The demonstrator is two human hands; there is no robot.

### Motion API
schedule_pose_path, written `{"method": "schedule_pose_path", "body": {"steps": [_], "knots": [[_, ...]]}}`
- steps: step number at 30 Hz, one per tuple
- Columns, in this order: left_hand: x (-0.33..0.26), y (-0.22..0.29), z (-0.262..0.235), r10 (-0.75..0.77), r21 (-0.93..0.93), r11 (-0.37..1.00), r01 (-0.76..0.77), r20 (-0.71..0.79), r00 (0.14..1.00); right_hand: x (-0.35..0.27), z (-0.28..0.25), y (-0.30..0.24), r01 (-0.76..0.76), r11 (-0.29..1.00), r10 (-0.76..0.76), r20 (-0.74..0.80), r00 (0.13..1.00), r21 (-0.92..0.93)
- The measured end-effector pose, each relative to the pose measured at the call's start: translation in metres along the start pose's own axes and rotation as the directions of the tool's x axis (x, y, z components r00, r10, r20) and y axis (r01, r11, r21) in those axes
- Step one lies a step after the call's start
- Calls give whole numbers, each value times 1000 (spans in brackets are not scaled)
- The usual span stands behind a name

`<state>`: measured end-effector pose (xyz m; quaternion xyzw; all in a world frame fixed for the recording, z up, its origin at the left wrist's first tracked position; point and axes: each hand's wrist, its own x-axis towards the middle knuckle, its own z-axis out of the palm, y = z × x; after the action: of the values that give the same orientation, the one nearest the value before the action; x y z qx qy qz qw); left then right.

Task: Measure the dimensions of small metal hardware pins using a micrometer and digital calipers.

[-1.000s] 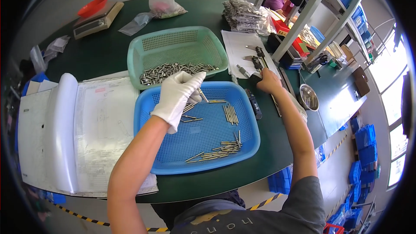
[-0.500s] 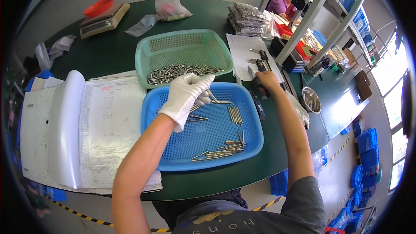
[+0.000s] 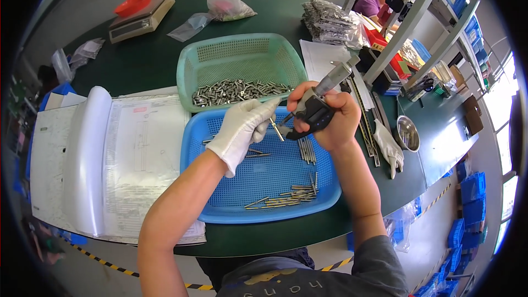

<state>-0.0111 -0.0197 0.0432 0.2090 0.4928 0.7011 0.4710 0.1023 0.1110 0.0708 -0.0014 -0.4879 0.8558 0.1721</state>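
Observation:
My left hand (image 3: 242, 132), in a white glove, pinches a thin metal pin (image 3: 276, 130) above the blue basket (image 3: 220, 198). Close beside it, my bare right hand (image 3: 335, 118) grips a micrometer (image 3: 316, 113), a dark-framed one with a silver barrel pointing up and right. The micrometer's jaw end is right by the pin; whether they touch I cannot tell. Several more pins (image 3: 286, 198) lie at the front of the blue basket, and another row of pins (image 3: 307, 151) sits at its right. Behind stands a green basket (image 3: 190, 58) with a heap of short metal pieces (image 3: 236, 91).
An open binder (image 3: 140, 165) with a drawing lies at left. At right are a steel bowl (image 3: 407, 133), a white glove (image 3: 388, 148) and long measuring tools (image 3: 366, 126). A scale (image 3: 140, 22) with a red tray stands far left. A shelf post (image 3: 404, 27) rises at right; another person (image 3: 377, 3) sits beyond.
My right hand has come left from the tools on the table, bringing the micrometer up to the pin in my left hand. The view has shifted slightly.

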Motion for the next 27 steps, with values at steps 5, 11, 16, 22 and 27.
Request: {"method": "schedule_pose_path", "body": {"steps": [5, 11, 16, 22, 27], "knots": [[-3, 0, 6, -33, 31, 999, 33, -1, 999, -7, -1, 2, 95, 993, -96, -19, 995, -65], [-9, 1, 9, -140, 41, 989, 141, -8, 990, -3, 3, 9, 63, 994, -63, 6, 998, -87], [-5, -6, 9, -153, 53, 987, 153, -2, 988, -5, 3, 10, 42, 995, -44, -16, 999, -90], [-7, -6, 9, -176, 45, 983, 179, -48, 983, -4, 2, 12, 25, 998, -24, 25, 999, -54], [-7, -4, 11, -171, 47, 984, 173, -48, 984, -5, -7, 13, 89, 995, -80, 169, 982, -47]]}}
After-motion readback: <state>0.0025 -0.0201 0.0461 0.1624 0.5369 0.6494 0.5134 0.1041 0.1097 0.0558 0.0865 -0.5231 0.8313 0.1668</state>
